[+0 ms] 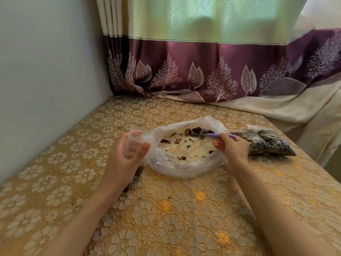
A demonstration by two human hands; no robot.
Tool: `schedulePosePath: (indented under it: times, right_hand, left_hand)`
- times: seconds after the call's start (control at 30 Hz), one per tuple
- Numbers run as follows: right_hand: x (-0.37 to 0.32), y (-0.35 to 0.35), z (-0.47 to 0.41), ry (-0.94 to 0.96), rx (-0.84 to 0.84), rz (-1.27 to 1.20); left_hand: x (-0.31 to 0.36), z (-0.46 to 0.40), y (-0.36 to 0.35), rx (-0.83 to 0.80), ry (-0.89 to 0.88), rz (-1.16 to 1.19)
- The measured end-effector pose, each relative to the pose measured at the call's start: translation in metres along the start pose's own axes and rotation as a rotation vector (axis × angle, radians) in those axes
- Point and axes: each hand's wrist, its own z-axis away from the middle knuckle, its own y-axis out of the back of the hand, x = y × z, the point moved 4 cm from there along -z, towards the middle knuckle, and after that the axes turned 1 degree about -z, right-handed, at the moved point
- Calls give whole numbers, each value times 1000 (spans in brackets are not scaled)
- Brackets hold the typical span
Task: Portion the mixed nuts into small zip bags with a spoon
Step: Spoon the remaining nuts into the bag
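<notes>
A large clear plastic bag (186, 169) lies spread open on the table, with scattered mixed nuts (191, 131) inside, thickest at its far side. My right hand (233, 146) holds a purple-handled spoon (214, 134) whose metal bowl sits among those nuts. My left hand (123, 156) holds a small clear zip bag (134, 143) with its mouth open, at the left edge of the big bag. Under my left wrist lies a partly hidden filled bag of nuts (137, 175).
A filled zip bag of nuts (265, 143) lies at the right beside my right hand. The table (175, 218) wears a gold floral cloth. A wall stands at the left; a purple and cream curtain (203, 71) hangs behind and drapes onto the table's back right.
</notes>
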Motion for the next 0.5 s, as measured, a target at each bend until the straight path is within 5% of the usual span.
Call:
schedulePosePath:
  times: [0.5]
  right_hand:
    - [-61,-4,47,81,-204,-174]
  left_hand:
    - [6,1,0,-62,8,53]
